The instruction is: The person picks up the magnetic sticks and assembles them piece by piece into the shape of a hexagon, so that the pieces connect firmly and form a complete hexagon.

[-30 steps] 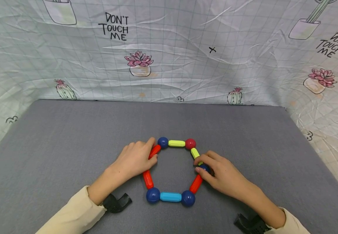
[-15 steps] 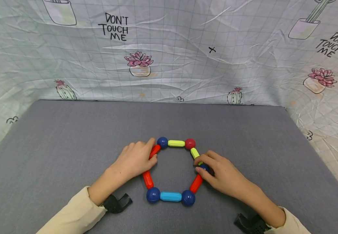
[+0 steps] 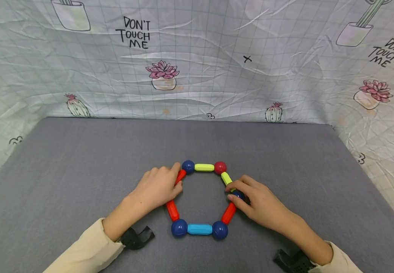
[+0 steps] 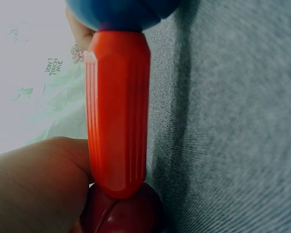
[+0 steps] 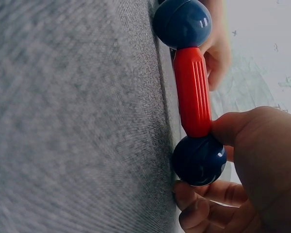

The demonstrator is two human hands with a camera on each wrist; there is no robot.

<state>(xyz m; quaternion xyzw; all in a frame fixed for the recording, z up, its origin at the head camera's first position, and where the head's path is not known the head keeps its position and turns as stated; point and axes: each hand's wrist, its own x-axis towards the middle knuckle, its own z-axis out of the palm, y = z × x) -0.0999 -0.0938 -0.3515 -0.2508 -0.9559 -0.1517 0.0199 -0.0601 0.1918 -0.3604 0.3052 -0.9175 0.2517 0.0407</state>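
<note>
A six-sided ring of magnetic rods and balls lies on the grey surface. Its left corner is a dark red ball [image 4: 128,213], covered by my left hand [image 3: 157,186] in the head view; the hand grips it. Red rods [image 3: 172,211] run from that corner. At the right corner, my right hand [image 3: 261,201] pinches a blue ball [image 5: 199,162] between thumb and fingers, where a yellow rod [image 3: 226,178] and a red rod [image 3: 229,213] meet. A yellow rod [image 3: 204,167] forms the far side, between a blue ball [image 3: 188,167] and a red ball [image 3: 220,167].
The near side is a light blue rod [image 3: 199,229] between two blue balls [image 3: 179,228] [image 3: 220,230]. A grey cloth-like surface [image 3: 98,159] lies under the ring. Behind stands a printed white curtain [image 3: 210,76]. Black wrist cameras [image 3: 137,238] sit at both wrists.
The far side of the ring has shifted slightly left, and its near side very slightly right. Both hands keep their places at the corners, with hardly any movement.
</note>
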